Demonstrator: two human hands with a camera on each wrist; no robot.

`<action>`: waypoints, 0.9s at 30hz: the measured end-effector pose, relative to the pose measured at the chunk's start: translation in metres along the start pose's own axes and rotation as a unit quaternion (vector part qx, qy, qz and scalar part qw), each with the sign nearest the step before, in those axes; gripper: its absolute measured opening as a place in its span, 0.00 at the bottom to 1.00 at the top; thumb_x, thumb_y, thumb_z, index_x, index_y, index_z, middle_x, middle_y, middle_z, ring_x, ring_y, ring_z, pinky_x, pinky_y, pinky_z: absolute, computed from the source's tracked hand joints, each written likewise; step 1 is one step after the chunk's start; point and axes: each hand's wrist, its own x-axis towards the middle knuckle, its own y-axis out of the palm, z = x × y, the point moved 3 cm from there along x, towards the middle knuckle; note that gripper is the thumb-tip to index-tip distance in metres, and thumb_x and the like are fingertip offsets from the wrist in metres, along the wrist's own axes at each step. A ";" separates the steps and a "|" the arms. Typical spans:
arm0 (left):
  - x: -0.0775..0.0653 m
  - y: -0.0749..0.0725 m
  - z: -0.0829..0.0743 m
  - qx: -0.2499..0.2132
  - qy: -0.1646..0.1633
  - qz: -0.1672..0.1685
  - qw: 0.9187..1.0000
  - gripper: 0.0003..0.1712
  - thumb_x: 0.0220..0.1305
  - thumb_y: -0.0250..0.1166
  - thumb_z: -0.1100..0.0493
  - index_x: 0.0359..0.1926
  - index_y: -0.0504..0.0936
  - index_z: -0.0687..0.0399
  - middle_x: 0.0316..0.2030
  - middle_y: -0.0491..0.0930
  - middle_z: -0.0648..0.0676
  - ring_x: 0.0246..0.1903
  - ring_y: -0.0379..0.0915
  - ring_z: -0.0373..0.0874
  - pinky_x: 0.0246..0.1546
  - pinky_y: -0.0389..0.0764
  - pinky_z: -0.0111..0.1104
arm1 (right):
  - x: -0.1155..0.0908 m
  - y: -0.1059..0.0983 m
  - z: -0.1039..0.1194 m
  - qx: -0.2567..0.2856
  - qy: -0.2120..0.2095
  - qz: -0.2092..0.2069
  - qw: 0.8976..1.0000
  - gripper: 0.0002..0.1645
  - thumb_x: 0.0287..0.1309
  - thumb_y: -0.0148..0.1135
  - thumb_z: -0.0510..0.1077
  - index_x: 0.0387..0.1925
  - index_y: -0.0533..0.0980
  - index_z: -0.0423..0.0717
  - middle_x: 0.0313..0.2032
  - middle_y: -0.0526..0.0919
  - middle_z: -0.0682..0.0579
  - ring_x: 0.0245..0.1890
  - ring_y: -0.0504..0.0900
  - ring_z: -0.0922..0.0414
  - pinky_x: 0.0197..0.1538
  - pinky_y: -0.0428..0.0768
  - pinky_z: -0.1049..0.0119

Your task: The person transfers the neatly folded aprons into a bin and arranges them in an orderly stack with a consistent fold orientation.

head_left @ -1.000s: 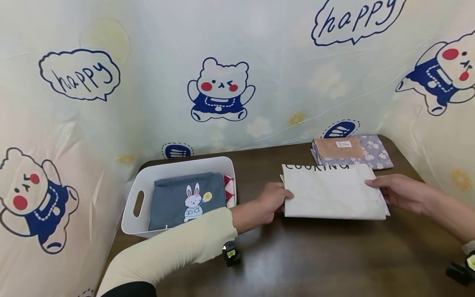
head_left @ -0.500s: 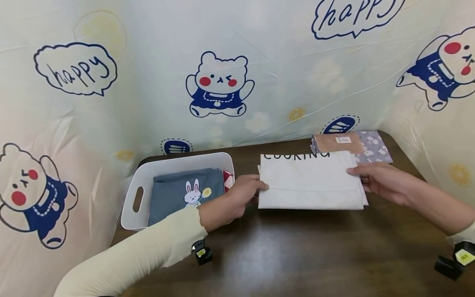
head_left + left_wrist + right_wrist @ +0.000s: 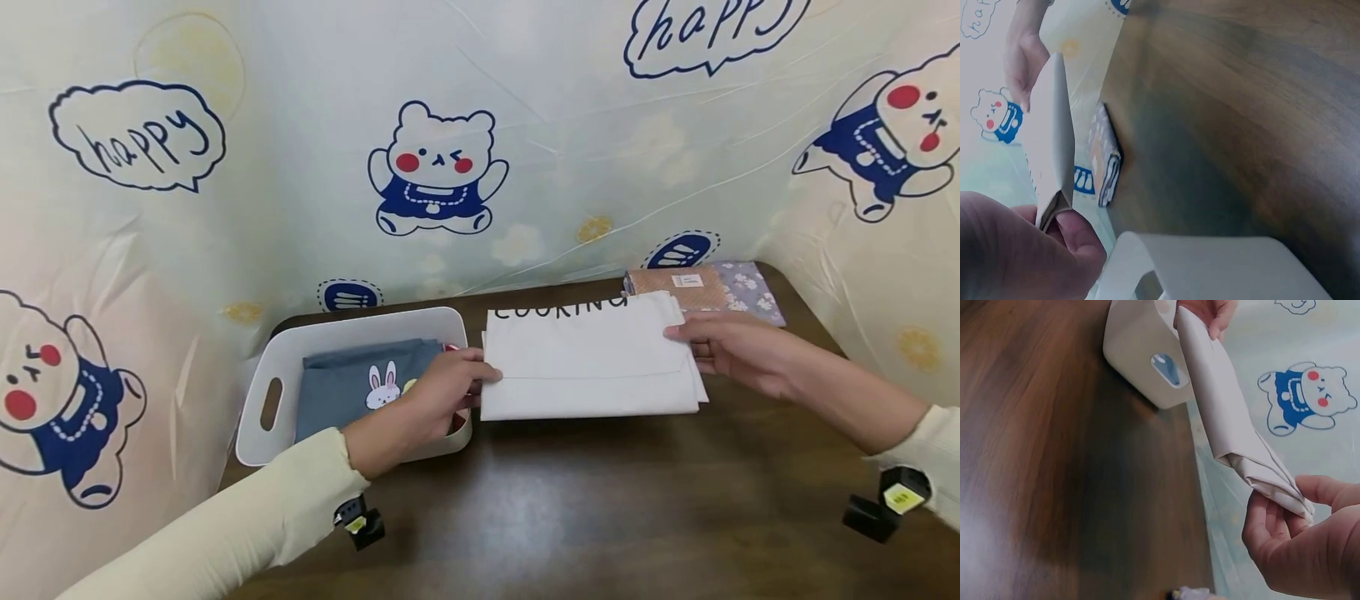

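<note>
Between my two hands hangs a folded white cloth, raised over the table, with the printed word "COOKING" along its far edge. My left hand pinches its left end, thumb on top and fingers underneath. At the opposite end my right hand grips the cloth the same way. The left wrist view shows layered folds by the left thumb. To the left stands a white plastic bin holding a folded grey-blue cloth with a rabbit print; my left forearm crosses in front of it. Something red in the bin is mostly hidden.
At the back right of the dark wooden table lies a folded purple floral cloth with an orange-brown section and a white label, partly behind the white cloth. A curtain printed with cartoon bears closes off the back and sides.
Both hands have carried the folded white cloth leftward, toward the bin. Their hold on it is the same. The left forearm now covers more of the bin and rabbit print.
</note>
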 end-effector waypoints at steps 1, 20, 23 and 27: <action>-0.001 -0.003 0.000 -0.005 0.000 0.002 1.000 0.20 0.68 0.61 0.64 0.59 0.77 0.60 0.39 0.81 0.52 0.35 0.76 0.43 0.39 0.76 0.31 | 0.001 0.002 0.001 0.003 -0.001 0.002 1.000 0.20 0.75 0.56 0.50 0.61 0.69 0.46 0.46 0.86 0.61 0.48 0.84 0.61 0.53 0.84 0.65; -0.022 -0.054 -0.007 0.012 0.001 -0.010 1.000 0.28 0.73 0.58 0.59 0.71 0.69 0.58 0.52 0.79 0.56 0.46 0.72 0.47 0.49 0.70 0.36 | 0.016 0.047 0.023 0.057 -0.021 0.021 0.998 0.04 0.72 0.61 0.44 0.44 0.77 0.48 0.43 0.84 0.59 0.45 0.85 0.63 0.53 0.84 0.67; -0.024 -0.059 -0.006 0.015 0.000 -0.012 1.000 0.27 0.73 0.57 0.59 0.70 0.70 0.58 0.50 0.79 0.55 0.46 0.73 0.47 0.49 0.71 0.36 | 0.019 0.052 0.027 0.053 -0.020 0.023 0.998 0.04 0.71 0.61 0.44 0.38 0.77 0.48 0.41 0.84 0.58 0.44 0.85 0.62 0.53 0.84 0.66; -0.026 -0.066 -0.005 0.017 -0.003 -0.017 1.000 0.28 0.73 0.57 0.59 0.71 0.69 0.59 0.50 0.79 0.55 0.46 0.72 0.47 0.50 0.71 0.36 | 0.022 0.058 0.033 0.047 -0.020 0.030 0.998 0.04 0.71 0.61 0.44 0.39 0.76 0.48 0.42 0.83 0.58 0.45 0.85 0.62 0.54 0.84 0.66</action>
